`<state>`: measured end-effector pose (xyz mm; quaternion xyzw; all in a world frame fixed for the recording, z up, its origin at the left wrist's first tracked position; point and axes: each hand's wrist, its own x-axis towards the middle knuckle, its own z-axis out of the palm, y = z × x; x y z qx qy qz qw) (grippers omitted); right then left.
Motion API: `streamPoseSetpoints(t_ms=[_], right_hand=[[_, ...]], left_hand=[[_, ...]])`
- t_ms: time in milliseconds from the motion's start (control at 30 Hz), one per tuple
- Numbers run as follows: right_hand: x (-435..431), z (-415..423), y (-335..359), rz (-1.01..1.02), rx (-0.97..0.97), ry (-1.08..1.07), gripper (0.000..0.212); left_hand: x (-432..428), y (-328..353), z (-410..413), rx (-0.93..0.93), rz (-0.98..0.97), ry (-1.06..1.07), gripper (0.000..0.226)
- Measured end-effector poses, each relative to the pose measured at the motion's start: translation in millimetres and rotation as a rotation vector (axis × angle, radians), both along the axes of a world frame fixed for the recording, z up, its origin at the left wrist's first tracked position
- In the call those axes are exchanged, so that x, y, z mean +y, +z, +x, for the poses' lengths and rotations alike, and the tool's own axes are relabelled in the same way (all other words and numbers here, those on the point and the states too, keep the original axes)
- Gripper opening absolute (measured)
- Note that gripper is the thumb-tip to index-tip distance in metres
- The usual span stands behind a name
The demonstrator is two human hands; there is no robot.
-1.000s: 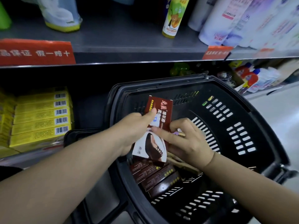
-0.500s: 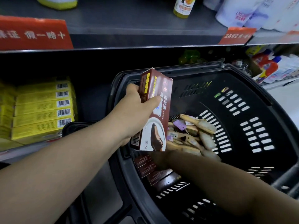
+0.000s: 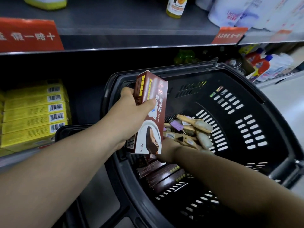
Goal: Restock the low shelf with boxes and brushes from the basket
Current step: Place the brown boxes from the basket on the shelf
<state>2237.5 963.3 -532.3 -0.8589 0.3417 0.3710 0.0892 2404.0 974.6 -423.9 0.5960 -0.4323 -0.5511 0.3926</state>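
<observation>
My left hand (image 3: 130,112) grips a brown and white shoe-polish box (image 3: 150,116), held upright above the near left part of the black basket (image 3: 246,89). My right hand (image 3: 166,148) reaches down into the basket behind that box and is mostly hidden by it, so its fingers do not show. Several more brown boxes (image 3: 162,175) lie on the basket floor near me. A pile of wooden brushes (image 3: 192,130) with purple tags lies in the basket's middle. The low shelf (image 3: 85,102) is dark and sits left of the basket.
Stacked yellow boxes (image 3: 34,112) with barcodes fill the low shelf's left end. An upper shelf (image 3: 131,30) with red price labels, a yellow bottle and white packs hangs overhead. Detergent bottles (image 3: 266,63) stand at the right, past the basket.
My left hand has lifted the brown box up out of the basket. My right hand let go of it and dropped down behind it into the basket.
</observation>
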Motion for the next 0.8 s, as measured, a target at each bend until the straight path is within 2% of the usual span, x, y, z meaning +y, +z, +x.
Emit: streamPoseSetpoints(t_ms=[33,133,267,400,533,667,700,733,767,800], right_hand=[[-2.4,-2.7,7.8,-0.054,-0.027,0.053,0.029],[-7.1,-25.0,43.4,-0.119,-0.149,-0.243,0.036],[-0.2,-57.7,96.1,-0.32,-0.331,-0.392,0.051],[18.9,-68.9,144.4,-0.56,-0.628,-0.558,0.052],[44.9,-53.9,171.0,-0.771,-0.833,-0.479,0.055],[64.3,-36.4,166.8,-0.879,-0.949,-0.263,0.045],[66.2,-33.3,163.3,-0.887,-0.975,-0.208,0.042],[67.1,-31.0,160.4,-0.873,-1.012,-0.164,0.039],[67.2,-29.4,157.8,-0.842,-1.042,-0.132,0.036],[66.9,-27.7,156.2,-0.812,-1.051,-0.108,0.038]], left_hand=[[0.6,0.2,-0.1,0.013,0.007,0.001,0.03],[1.8,1.9,1.4,0.067,0.072,0.007,0.033],[2.8,7.2,0.3,0.117,0.177,0.011,0.034],[7.0,12.3,-4.5,0.183,0.255,0.0,0.034],[13.4,16.2,-12.5,0.231,0.306,-0.025,0.022],[20.5,30.0,-13.4,0.449,0.432,-0.118,0.045],[20.0,36.7,-16.2,0.456,0.45,-0.157,0.049],[20.6,40.1,-16.1,0.442,0.407,-0.201,0.05],[23.4,33.8,-8.7,0.442,0.281,-0.286,0.049],[21.5,22.8,-3.8,0.459,0.202,-0.238,0.047]])
